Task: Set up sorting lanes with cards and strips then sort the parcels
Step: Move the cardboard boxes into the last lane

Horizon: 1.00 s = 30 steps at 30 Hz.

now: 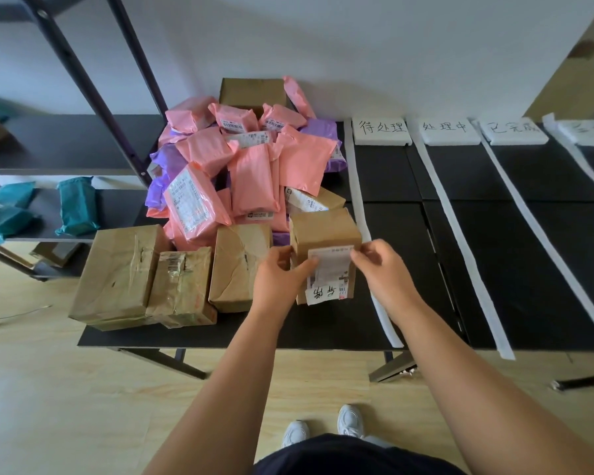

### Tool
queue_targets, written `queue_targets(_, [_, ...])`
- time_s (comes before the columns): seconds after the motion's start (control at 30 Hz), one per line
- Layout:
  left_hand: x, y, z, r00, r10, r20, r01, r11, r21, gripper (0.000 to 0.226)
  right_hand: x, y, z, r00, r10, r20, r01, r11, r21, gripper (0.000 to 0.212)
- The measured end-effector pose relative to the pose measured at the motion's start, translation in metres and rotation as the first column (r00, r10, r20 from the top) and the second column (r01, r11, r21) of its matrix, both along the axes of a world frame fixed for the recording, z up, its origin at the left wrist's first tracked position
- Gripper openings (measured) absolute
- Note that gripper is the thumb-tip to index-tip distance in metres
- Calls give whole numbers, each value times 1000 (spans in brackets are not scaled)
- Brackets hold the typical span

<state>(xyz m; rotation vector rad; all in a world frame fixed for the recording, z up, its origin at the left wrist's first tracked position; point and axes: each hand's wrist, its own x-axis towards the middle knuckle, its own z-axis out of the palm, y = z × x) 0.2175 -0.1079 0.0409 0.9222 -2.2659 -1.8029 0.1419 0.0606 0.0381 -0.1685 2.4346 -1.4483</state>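
Left hand [282, 274] and right hand [383, 269] grip opposite sides of a small brown cardboard parcel [323, 231] — white shipping label [330, 270] facing the person; long axis unclear.

Your forearms [220, 399] are bare. You wear a dark navy garment [357, 455] and white lace-up sneakers [349, 421], near the counter [240, 332].
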Motion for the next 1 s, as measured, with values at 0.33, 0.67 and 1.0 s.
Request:
queue_targets(0.33, [-5, -21, 70, 936, -75, -345, 76, 997, -11, 64, -16, -19, 86, 972, -125, -199, 85, 976, -200, 19])
queue_targets(0.67, [-4, -26, 100, 899, -8, -437, 96, 979, 180, 62, -8, -22, 121, 974, -43, -220, -20, 960, -279, 24])
queue_targets(1.0, [-17, -27, 88, 919, 239, -314, -101, 912, 398, 70, -1, -30, 105, 994, 111, -6, -110, 972, -206, 52])
